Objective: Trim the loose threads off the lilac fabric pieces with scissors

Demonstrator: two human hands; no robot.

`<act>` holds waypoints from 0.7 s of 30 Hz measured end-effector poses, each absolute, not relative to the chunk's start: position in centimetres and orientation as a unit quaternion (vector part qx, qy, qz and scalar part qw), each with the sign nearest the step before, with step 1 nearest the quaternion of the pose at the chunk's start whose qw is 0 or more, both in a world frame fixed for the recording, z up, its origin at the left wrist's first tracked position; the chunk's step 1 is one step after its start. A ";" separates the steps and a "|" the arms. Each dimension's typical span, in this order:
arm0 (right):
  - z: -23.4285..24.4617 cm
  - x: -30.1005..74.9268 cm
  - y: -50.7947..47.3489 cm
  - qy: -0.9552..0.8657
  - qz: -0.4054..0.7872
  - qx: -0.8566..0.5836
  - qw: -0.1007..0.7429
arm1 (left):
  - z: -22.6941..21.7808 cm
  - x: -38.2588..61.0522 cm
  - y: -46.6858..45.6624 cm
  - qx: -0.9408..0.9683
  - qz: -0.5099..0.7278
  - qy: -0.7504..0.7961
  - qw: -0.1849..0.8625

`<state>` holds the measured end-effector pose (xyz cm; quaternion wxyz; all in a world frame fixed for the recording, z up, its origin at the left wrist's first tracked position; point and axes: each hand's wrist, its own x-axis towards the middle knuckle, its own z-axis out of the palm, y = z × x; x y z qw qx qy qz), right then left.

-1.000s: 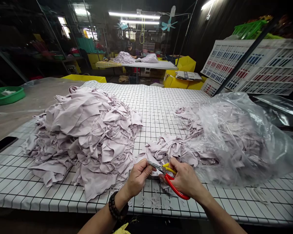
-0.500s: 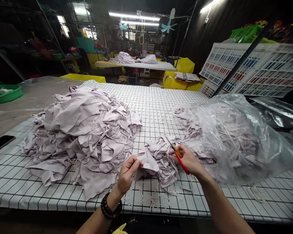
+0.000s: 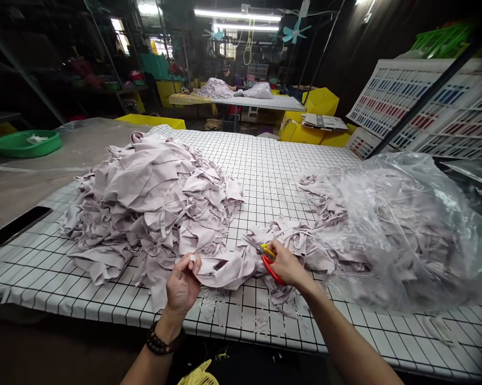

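Note:
My left hand pinches the end of a pale mauve fabric piece, which stretches to the right across the table. My right hand grips scissors with one red and one yellow handle; their blades point up and left over the fabric, slightly parted. Beneath and beside the scissors lies a small heap of the same cloth. A large fabric pile rises on the left. At the right, more cloth sits partly under a clear plastic bag.
Small scraps are scattered on the checked tablecloth near the front edge. A phone and a green basin are at the left. White crates stand at the back right. A person sits behind a farther table.
My left hand has moved left, drawing the fabric piece out longer. The scissors have shifted left and turned more to the left. The camera view has turned slightly left.

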<state>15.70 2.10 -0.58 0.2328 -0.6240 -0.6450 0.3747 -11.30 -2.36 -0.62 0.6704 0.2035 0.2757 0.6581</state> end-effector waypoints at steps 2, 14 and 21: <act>-0.7 15.1 2.1 -0.672 0.353 -0.617 0.207 | -0.5 -11.4 -2.6 0.189 0.649 0.275 0.684; 0.7 12.1 3.4 -0.632 0.600 -0.424 0.247 | 7.4 -10.0 1.4 0.433 0.591 0.293 0.614; 2.8 16.6 0.6 -0.543 0.601 -0.450 0.376 | 13.2 -9.5 9.3 0.657 0.505 0.277 0.486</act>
